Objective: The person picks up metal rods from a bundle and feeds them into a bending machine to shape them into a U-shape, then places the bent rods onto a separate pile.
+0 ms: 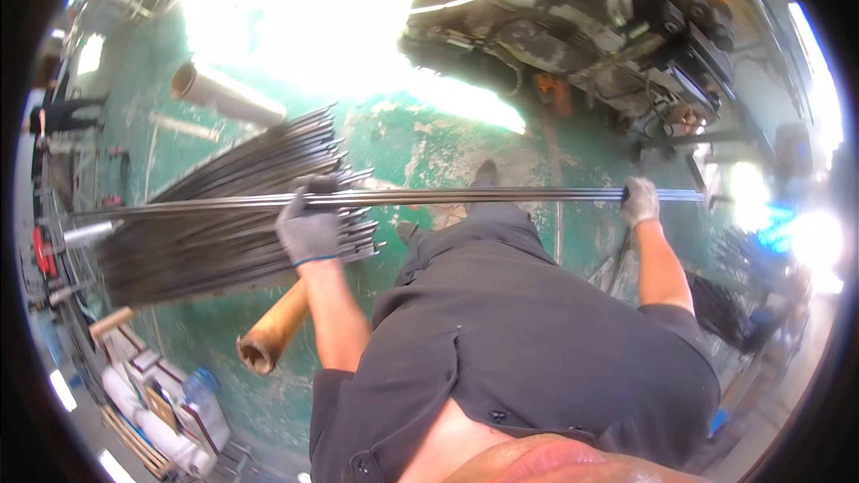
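Several long, thin metal rods [483,197] run side by side across my front, level from left to right. My left hand [309,231], in a grey glove, is closed round them left of my body, over a large pile of similar dark rods [206,259]. Near their right end my right hand [640,203], gloved too, grips the same bundle. The far left end of the held rods blurs into the background beyond the pile. Whether they are solid or hollow I cannot tell.
A brown cardboard tube [273,331] lies by the pile's near side, another tube [228,97] beyond it. Dark machinery [573,36] stands at the far right. More rods [729,313] lie at the right. The green floor [403,134] is worn; strong glare covers its far part.
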Motion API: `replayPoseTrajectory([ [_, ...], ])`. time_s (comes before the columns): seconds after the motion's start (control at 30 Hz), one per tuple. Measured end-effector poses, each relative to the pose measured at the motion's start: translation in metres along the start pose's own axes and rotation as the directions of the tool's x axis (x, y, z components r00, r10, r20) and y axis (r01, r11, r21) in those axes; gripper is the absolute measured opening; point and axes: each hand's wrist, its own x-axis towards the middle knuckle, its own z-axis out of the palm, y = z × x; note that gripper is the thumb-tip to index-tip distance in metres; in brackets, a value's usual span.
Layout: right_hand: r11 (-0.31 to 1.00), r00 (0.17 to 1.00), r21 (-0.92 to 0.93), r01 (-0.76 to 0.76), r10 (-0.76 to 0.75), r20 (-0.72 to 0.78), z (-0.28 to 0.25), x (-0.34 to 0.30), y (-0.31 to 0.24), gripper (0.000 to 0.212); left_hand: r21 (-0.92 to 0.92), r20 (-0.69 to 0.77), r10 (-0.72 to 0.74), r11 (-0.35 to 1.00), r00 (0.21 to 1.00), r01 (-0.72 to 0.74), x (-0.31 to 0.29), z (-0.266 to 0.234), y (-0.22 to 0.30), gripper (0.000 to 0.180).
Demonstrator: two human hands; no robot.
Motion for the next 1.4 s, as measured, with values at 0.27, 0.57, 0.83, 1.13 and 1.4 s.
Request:
replayPoseTrajectory([
  [0.27,0.068,0.498,0.83,-0.554,0.826,0.264,0.06,0.063,0.115,0.032,0.103,0.41,0.037,0.991,0.912,-0.086,0.021,0.218,-0.075,0.032],
  [0.57,-0.909,0.771,0.389,0.147,0.352,0.531,-0.012,0.201,0.026,0.02,0.353,0.484,-0.173,0.935,0.858,-0.011,0.126,0.313,-0.183,0.041],
  [0.83,-0.762,0.67,0.485,0.429,0.629,0.396,-0.031,0.255,0.108,0.02,0.467,0.563,-0.149,0.869,0.813,-0.165,0.24,0.375,-0.126,0.028],
  [1.13,-0.752,0.66,0.563,0.342,0.619,0.426,-0.101,0.401,-0.009,0.031,0.492,0.257,-0.158,0.871,0.953,0.011,0.421,0.381,-0.2,0.034],
  [1.4,-0.689,0.578,0.575,0.44,0.708,0.406,-0.101,0.485,-0.009,0.024,0.355,0.219,-0.439,0.868,0.871,0.348,0.508,0.404,-0.229,0.032],
])
